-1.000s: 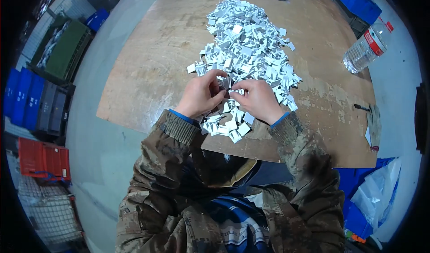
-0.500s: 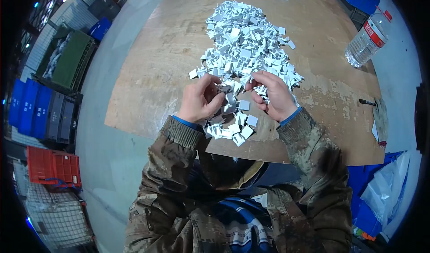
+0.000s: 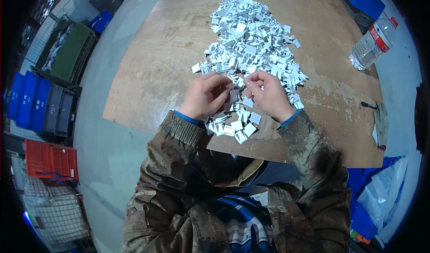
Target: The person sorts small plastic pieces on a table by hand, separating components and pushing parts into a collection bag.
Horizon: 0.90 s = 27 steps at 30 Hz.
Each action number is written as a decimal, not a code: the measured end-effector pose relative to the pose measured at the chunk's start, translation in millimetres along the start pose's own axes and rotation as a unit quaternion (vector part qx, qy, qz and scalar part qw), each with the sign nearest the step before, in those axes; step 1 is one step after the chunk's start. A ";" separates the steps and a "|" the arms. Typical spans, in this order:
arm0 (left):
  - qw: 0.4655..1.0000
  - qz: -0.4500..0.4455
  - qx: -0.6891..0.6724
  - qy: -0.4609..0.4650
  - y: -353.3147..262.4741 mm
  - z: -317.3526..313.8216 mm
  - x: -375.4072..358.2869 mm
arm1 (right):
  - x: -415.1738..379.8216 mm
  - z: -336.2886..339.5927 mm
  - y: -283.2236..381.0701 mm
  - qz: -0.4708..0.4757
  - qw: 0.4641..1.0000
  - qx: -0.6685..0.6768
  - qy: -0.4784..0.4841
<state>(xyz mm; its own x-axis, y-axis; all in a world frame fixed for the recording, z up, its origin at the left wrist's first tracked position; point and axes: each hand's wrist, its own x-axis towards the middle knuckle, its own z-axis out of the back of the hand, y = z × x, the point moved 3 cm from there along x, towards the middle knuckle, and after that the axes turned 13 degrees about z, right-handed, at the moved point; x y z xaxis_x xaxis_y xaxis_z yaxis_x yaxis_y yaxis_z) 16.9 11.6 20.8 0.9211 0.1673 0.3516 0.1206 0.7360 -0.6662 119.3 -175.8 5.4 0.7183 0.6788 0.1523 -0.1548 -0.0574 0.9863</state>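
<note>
A large heap of small white plastic pieces (image 3: pixel 251 42) covers the middle of a worn plywood board (image 3: pixel 156 60). My left hand (image 3: pixel 205 96) and my right hand (image 3: pixel 267 95) meet at the heap's near end, fingers curled. A small white piece (image 3: pixel 234 94) sits between the two hands, pinched by the fingertips. A smaller cluster of white pieces (image 3: pixel 233 125) lies just below the hands, close to the board's front edge. Camouflage sleeves cover both forearms.
A clear water bottle with a red label (image 3: pixel 374 40) lies at the board's right. A black pen (image 3: pixel 369 105) and a glove (image 3: pixel 381 121) rest near the right edge. Blue, grey, green and red crates (image 3: pixel 42 105) stand on the floor at left.
My right hand has come down from the heap towards my left hand, and the two now close on one white piece. The view has shifted slightly.
</note>
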 end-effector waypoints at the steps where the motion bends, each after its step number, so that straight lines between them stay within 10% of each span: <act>1: 1.000 -0.004 -0.014 -0.003 -0.9 0.2 0.1 | 0.7 -4.2 1.9 0.035 0.999 -0.031 0.010; 10: 0.956 0.131 -0.263 0.018 -1.9 -9.4 -4.4 | 6.3 -11.6 -4.8 0.203 0.973 -0.109 0.003; 14: 0.995 -0.008 -0.095 0.000 -3.8 -8.2 3.5 | -1.0 -12.7 13.2 -0.034 0.990 0.124 0.065; 27: 0.989 0.084 -0.093 0.082 12.9 4.5 -5.5 | -3.8 -0.1 3.6 -0.099 0.972 0.203 0.069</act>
<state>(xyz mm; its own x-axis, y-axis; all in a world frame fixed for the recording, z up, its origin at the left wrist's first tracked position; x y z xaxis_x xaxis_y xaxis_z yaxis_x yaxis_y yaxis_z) 11.7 23.1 13.2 0.9797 0.1567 0.1248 0.0133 0.5710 -0.8209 116.0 -178.4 8.4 0.6048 0.7959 -0.0256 0.2770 -0.1802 0.9438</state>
